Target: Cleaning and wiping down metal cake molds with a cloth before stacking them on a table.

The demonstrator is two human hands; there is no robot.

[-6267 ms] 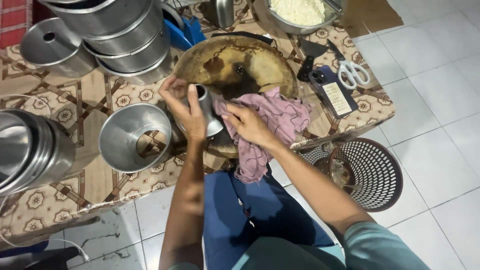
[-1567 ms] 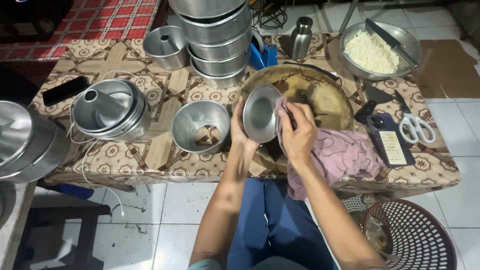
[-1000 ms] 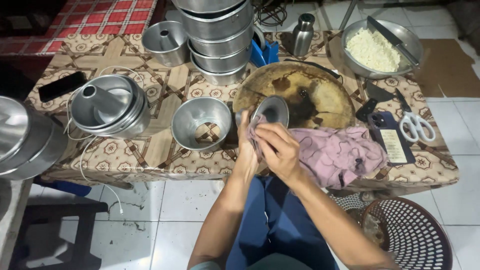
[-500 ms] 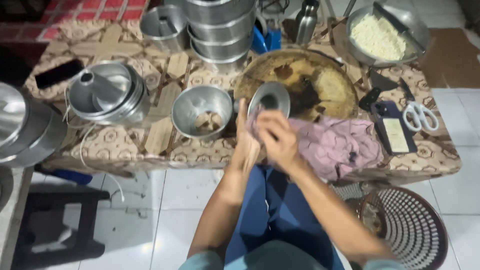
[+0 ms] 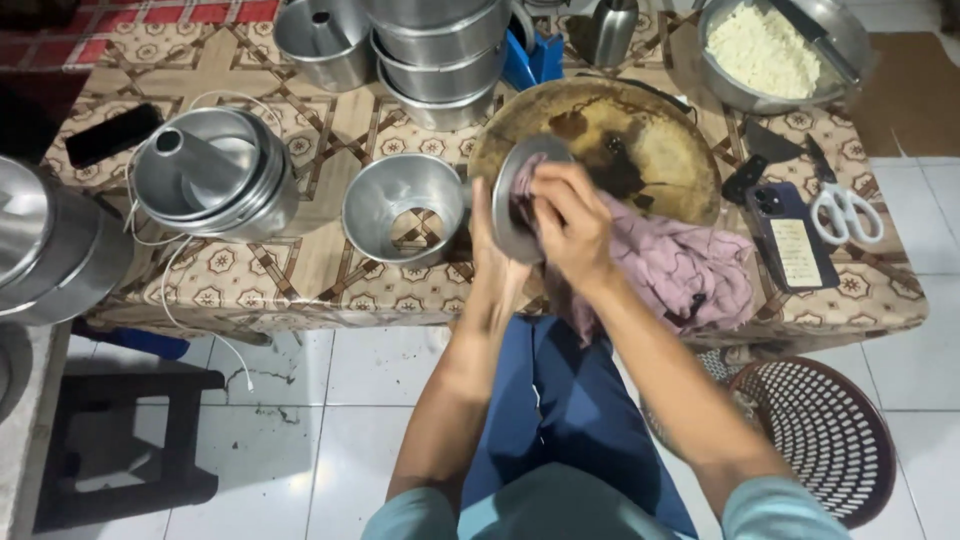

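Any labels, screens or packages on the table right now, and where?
Phone: right of the brown round tray, back up, dark case carrying a pale rectangular label.
Second phone: far left on the patterned tablecloth, black slab, screen dark.
Blue box: behind the stacked pans, mostly hidden.

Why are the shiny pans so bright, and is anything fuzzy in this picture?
Head view: light glints off the stacked metal pans and the tube pan; the right hand pressing the pink cloth onto the round metal disc, which the left hand holds, looks slightly soft; table edges bow near the frame's sides.
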